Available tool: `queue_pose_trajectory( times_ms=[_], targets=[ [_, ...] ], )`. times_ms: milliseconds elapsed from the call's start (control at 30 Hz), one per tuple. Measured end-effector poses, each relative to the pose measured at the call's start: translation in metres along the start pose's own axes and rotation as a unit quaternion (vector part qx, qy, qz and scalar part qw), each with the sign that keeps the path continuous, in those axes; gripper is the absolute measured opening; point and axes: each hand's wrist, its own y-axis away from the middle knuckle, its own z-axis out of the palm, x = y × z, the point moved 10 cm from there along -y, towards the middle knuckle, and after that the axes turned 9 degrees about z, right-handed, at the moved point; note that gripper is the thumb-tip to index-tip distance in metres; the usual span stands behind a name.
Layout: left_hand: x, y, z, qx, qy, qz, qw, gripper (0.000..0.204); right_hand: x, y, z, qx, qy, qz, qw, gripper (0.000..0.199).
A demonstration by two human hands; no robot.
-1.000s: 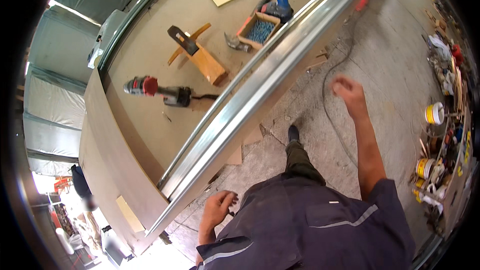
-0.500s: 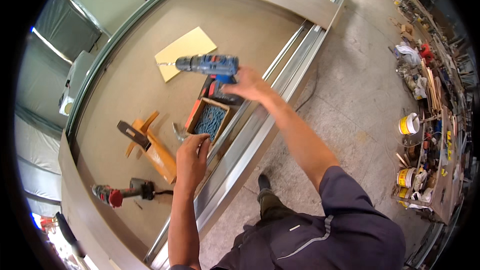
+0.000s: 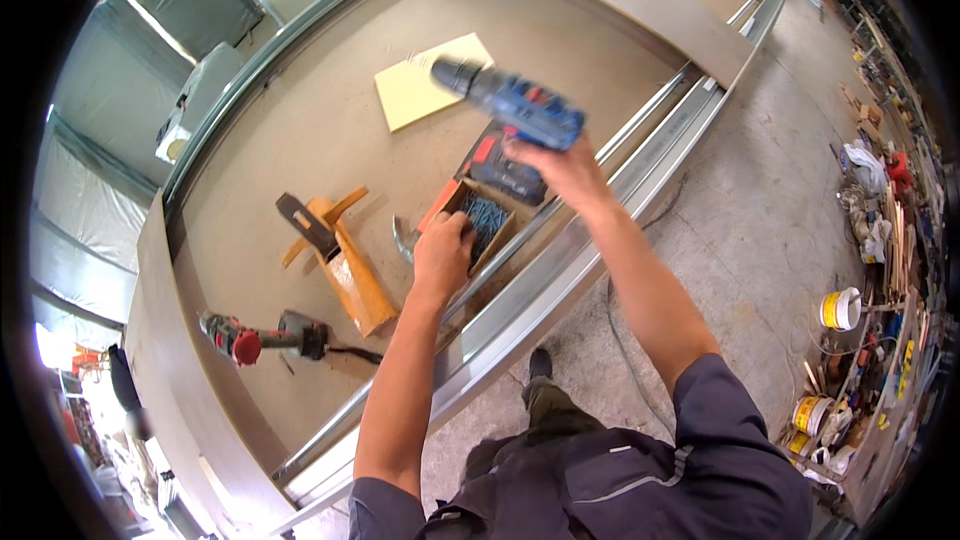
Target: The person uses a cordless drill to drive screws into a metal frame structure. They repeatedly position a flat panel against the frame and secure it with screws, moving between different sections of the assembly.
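Note:
My right hand (image 3: 562, 172) grips a blue cordless drill (image 3: 520, 105) by its handle, fingers wrapped round it. The drill points to the far left and its front end is blurred. Below it sits a black block with red marks (image 3: 505, 172), which looks like its battery. My left hand (image 3: 443, 248) reaches into an open cardboard box (image 3: 507, 246) full of blue screws (image 3: 484, 214). Its fingers are bent together at the screws; the fingertips are partly hidden, so I cannot see what they pinch. Beyond the drill lies a pale yellow board (image 3: 425, 90).
A wooden hand plane (image 3: 355, 285) lies left of the box, beside a curved metal piece (image 3: 403, 238). Further left is a red and dark power tool (image 3: 262, 337). Metal rails (image 3: 640, 165) edge the big panel (image 3: 300, 155). Buckets (image 3: 840, 310) and scrap line the floor's right side.
My left hand has moved from the box's near edge in among the screws. My right hand has tilted the drill so its front points further up. The whole view has shifted.

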Motion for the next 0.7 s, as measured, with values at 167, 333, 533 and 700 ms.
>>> queue_pose_trajectory(
  times_ms=[167, 333, 533, 700],
  targets=[
    [-0.001, 0.012, -0.019, 0.102, 0.074, 0.025, 0.992, 0.014, -0.085, 0.073, -0.027, -0.003, -0.098, -0.152, 0.984, 0.043],
    [0.001, 0.01, -0.034, 0.121, 0.122, 0.01, 0.985, 0.024, -0.095, 0.189, -0.069, -0.019, -0.146, -0.115, 0.982, 0.053],
    [0.011, 0.039, -0.063, 0.119, 0.287, -0.078, 0.947, 0.026, -0.027, 0.352, -0.096, 0.122, -0.098, 0.033, 0.987, 0.063],
    [0.065, 0.095, -0.086, 0.091, 0.413, 0.038, 0.906, 0.014, 0.044, 0.46, -0.078, 0.17, -0.057, 0.17, 0.969, 0.059]
  ],
)
